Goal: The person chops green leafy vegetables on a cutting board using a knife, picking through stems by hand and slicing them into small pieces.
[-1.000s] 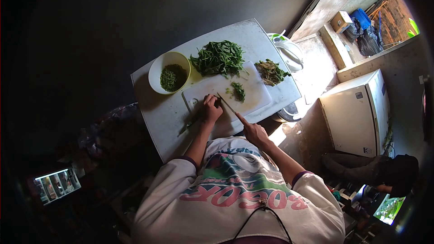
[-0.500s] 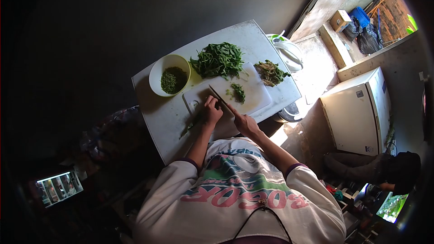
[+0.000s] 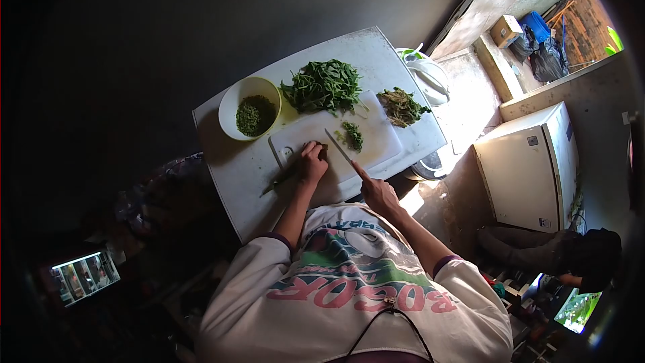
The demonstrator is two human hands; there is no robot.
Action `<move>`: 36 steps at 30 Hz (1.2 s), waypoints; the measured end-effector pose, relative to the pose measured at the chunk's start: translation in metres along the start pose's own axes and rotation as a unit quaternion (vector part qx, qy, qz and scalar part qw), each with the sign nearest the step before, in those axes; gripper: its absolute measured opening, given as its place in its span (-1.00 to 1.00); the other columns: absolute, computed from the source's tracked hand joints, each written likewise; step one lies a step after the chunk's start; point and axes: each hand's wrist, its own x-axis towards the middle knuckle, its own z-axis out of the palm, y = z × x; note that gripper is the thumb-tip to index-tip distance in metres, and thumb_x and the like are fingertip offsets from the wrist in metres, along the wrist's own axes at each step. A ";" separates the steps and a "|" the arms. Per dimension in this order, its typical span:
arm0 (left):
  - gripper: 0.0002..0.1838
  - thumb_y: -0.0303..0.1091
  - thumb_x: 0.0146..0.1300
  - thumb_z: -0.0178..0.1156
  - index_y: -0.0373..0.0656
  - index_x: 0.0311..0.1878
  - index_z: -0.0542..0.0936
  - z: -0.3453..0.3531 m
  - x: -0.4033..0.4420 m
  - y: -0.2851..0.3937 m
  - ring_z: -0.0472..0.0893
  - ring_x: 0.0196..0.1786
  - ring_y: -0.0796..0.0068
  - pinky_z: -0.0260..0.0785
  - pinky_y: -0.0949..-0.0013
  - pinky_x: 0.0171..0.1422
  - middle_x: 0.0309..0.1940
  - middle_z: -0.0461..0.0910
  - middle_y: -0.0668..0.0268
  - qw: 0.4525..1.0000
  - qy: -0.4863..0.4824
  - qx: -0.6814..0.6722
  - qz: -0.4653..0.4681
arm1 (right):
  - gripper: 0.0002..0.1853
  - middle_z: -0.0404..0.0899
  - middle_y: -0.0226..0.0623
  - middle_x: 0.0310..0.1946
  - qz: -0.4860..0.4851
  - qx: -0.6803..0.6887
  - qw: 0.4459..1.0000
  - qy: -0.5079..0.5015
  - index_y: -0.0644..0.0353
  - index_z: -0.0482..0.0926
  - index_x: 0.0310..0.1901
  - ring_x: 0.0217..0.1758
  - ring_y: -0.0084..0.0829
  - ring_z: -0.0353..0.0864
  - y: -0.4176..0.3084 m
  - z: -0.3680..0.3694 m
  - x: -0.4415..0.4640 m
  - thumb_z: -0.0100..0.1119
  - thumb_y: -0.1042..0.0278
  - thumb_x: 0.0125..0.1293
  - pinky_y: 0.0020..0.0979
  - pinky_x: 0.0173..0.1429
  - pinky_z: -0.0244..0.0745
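Note:
My right hand is wrapped round the handle of a knife, its blade angled up and left over the white cutting board. My left hand is closed on a bundle of green leafy vegetable, whose leafy end trails toward the lower left and whose cut end shows by the fingertips. Just right of the blade lies a small heap of chopped greens. Beyond the board is a large pile of whole leafy greens. A pale bowl at the left holds finely chopped greens.
Wilted, yellowish trimmings lie at the right of the white table. A white refrigerator stands to the right. Behind the table's right corner is a whitish container, and a dark lidded bin is by its right edge.
The knife has shifted right and toward me, away from my left fingers, opening a gap between blade and bundle. My left hand has barely moved, still holding the greens.

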 end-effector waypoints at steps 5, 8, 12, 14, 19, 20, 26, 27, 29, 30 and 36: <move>-0.86 -0.66 -0.02 0.20 -0.28 -0.35 0.59 0.000 0.001 0.001 0.57 -0.13 -0.04 0.48 0.04 -0.04 -0.30 0.56 0.10 1.000 0.016 -0.003 0.004 | -0.13 0.60 0.10 -0.56 -0.021 -0.023 0.999 -0.036 -0.30 -0.05 0.63 -0.52 0.16 0.61 -0.001 0.003 -0.006 0.05 0.44 0.34 0.13 -0.38 0.48; -0.80 -0.68 -0.08 0.16 -0.29 -0.32 0.58 0.004 -0.001 -0.005 0.56 -0.13 -0.05 0.47 0.04 -0.03 -0.27 0.56 0.09 1.000 0.030 -0.002 0.006 | -0.13 0.60 0.11 -0.57 -0.030 -0.021 0.999 -0.029 -0.27 -0.05 0.63 -0.52 0.16 0.61 0.004 0.012 -0.002 0.06 0.44 0.34 0.14 -0.39 0.47; -0.77 -0.65 -0.11 0.19 -0.30 -0.29 0.57 0.004 -0.003 -0.002 0.56 -0.12 -0.07 0.48 0.04 -0.03 -0.24 0.54 0.08 1.000 0.020 -0.007 -0.008 | -0.15 0.62 0.10 -0.54 -0.019 0.006 1.000 -0.019 -0.38 -0.05 0.62 -0.47 0.14 0.66 0.019 0.043 0.029 0.02 0.40 0.35 0.12 -0.35 0.49; -0.77 -0.65 -0.11 0.20 -0.30 -0.29 0.57 0.004 -0.005 -0.003 0.56 -0.11 -0.07 0.48 0.03 -0.03 -0.24 0.53 0.07 1.000 0.005 -0.009 -0.016 | -0.17 0.60 0.09 -0.57 -0.025 0.009 1.000 0.002 -0.36 -0.03 0.61 -0.51 0.16 0.63 0.013 0.049 0.042 0.02 0.39 0.37 0.14 -0.39 0.46; -0.75 -0.64 -0.13 0.24 -0.30 -0.28 0.56 -0.004 -0.002 0.000 0.56 -0.09 -0.09 0.48 0.01 -0.01 -0.23 0.52 0.06 1.000 -0.016 0.004 -0.005 | -0.18 0.60 0.11 -0.57 -0.040 0.010 0.999 0.032 -0.38 -0.04 0.61 -0.51 0.17 0.62 0.004 0.050 0.053 0.01 0.37 0.38 0.13 -0.40 0.46; -0.75 -0.64 -0.12 0.24 -0.29 -0.27 0.56 -0.003 -0.002 0.001 0.56 -0.08 -0.09 0.48 0.01 -0.01 -0.22 0.52 0.05 1.000 -0.015 0.000 -0.008 | -0.18 0.60 0.11 -0.57 -0.040 0.010 0.999 0.032 -0.38 -0.04 0.61 -0.51 0.17 0.62 0.006 0.050 0.052 0.01 0.37 0.38 0.13 -0.40 0.46; -0.76 -0.62 -0.09 0.24 -0.29 -0.26 0.56 0.003 -0.006 -0.001 0.56 -0.07 -0.09 0.47 0.02 0.03 -0.19 0.53 0.06 1.000 -0.002 -0.004 -0.014 | -0.14 0.64 0.13 -0.47 -0.006 0.019 0.999 -0.025 -0.47 -0.05 0.61 -0.39 0.14 0.69 0.013 0.032 0.025 0.01 0.41 0.35 0.10 -0.28 0.53; -0.76 -0.62 -0.08 0.24 -0.28 -0.25 0.56 0.002 -0.005 0.001 0.56 -0.06 -0.08 0.47 0.02 0.04 -0.18 0.54 0.06 1.000 0.003 -0.006 -0.012 | -0.14 0.64 0.13 -0.48 -0.013 0.027 0.999 -0.032 -0.43 -0.06 0.61 -0.39 0.13 0.69 0.017 0.031 0.020 0.01 0.42 0.35 0.09 -0.28 0.53; -0.79 -0.61 -0.05 0.24 -0.28 -0.27 0.58 0.001 -0.003 0.003 0.56 -0.08 -0.07 0.47 0.03 0.04 -0.20 0.55 0.08 1.000 0.005 0.001 -0.006 | -0.14 0.64 0.12 -0.49 -0.019 0.034 0.998 -0.039 -0.39 -0.06 0.61 -0.39 0.13 0.69 0.023 0.031 0.011 0.01 0.43 0.35 0.08 -0.28 0.53; -0.82 -0.61 -0.02 0.25 -0.28 -0.28 0.59 0.000 -0.003 0.003 0.57 -0.09 -0.05 0.47 0.04 0.04 -0.22 0.56 0.09 1.000 0.008 0.009 0.001 | -0.13 0.62 0.12 -0.51 -0.022 0.036 0.999 -0.019 -0.37 -0.05 0.62 -0.44 0.15 0.65 0.021 0.027 0.005 0.03 0.45 0.33 0.11 -0.31 0.50; -0.94 -0.60 0.10 0.27 -0.25 -0.35 0.64 0.003 -0.001 0.001 0.57 -0.16 -0.01 0.47 0.06 -0.03 -0.33 0.60 0.17 0.999 0.048 -0.015 -0.001 | -0.12 0.59 0.10 -0.57 -0.007 0.020 1.000 0.009 -0.31 -0.05 0.63 -0.53 0.14 0.61 0.010 0.012 -0.002 0.04 0.45 0.32 0.13 -0.37 0.46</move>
